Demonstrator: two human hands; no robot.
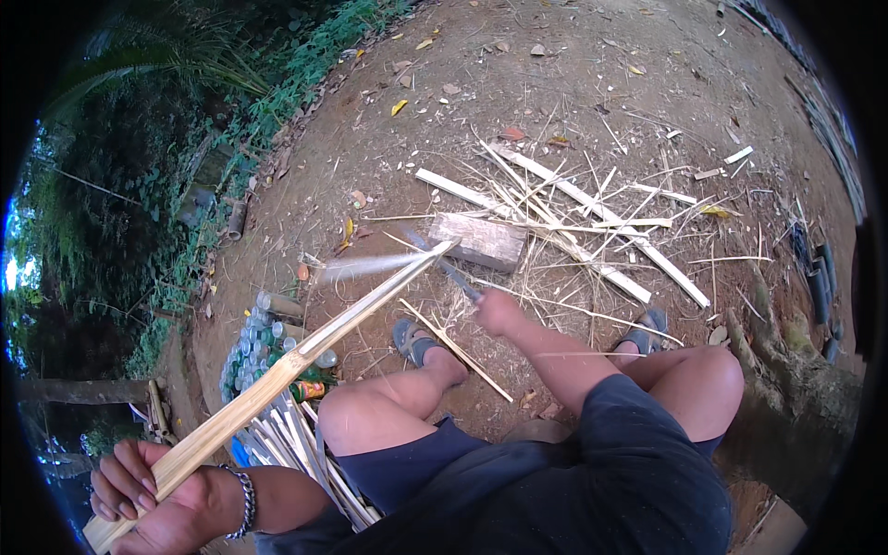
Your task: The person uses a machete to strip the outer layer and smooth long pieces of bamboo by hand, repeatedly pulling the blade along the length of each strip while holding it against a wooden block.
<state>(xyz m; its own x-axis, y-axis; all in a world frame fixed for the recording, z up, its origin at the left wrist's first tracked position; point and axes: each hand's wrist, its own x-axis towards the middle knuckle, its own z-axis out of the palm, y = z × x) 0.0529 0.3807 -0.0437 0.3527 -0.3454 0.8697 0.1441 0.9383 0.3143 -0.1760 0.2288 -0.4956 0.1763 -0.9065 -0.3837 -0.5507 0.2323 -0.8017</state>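
Over the brown dirt ground point(555, 83), the left hand point(162, 504) has its fingers clamped around 1 long flat pale-yellow bamboo strip point(277, 376), its far tip by 1 rectangular brown wooden block point(481, 242). The right hand point(498, 313) has fingers wrapped round 1 grey metal knife point(461, 280) near that tip.

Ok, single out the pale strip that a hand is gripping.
The long, broad strip slanting from the left hand up to the wooden block. The other pale strips lie on the ground or in the pile by the left knee.
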